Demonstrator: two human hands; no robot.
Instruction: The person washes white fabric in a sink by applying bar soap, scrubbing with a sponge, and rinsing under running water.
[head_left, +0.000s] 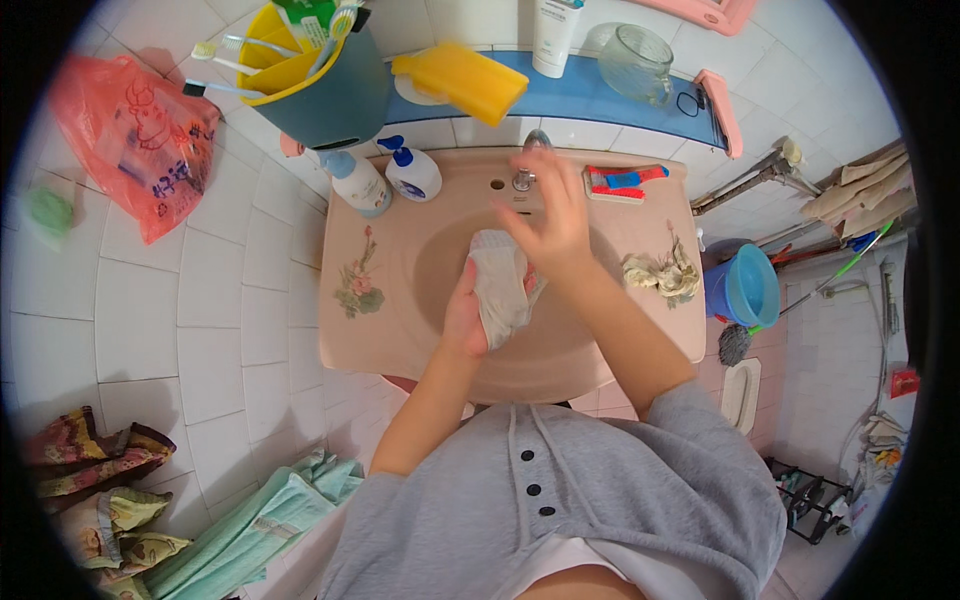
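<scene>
A limp white cloth item (501, 289) with a banded end lies in my left hand (466, 315), above the bowl of a pinkish ceramic washbasin (427, 270). My thumb and palm hold its left side; the other fingers are mostly behind it. My right hand (553, 217) is raised over the back of the bowl with fingers spread and nothing in it. Its fingertips overlap the chrome faucet (525, 178) in view; whether they touch it, I cannot tell. On the basin's right ledge sits a crumpled cream cloth (661, 274).
Two pump bottles (358, 184) (414, 174) stand at the back left, and a red-bristled brush (619, 184) lies back right. Above runs a blue shelf (555, 97) with a yellow bottle (469, 81), white tube (555, 37) and glass mug (636, 64). A toothbrush holder (322, 101) hangs left.
</scene>
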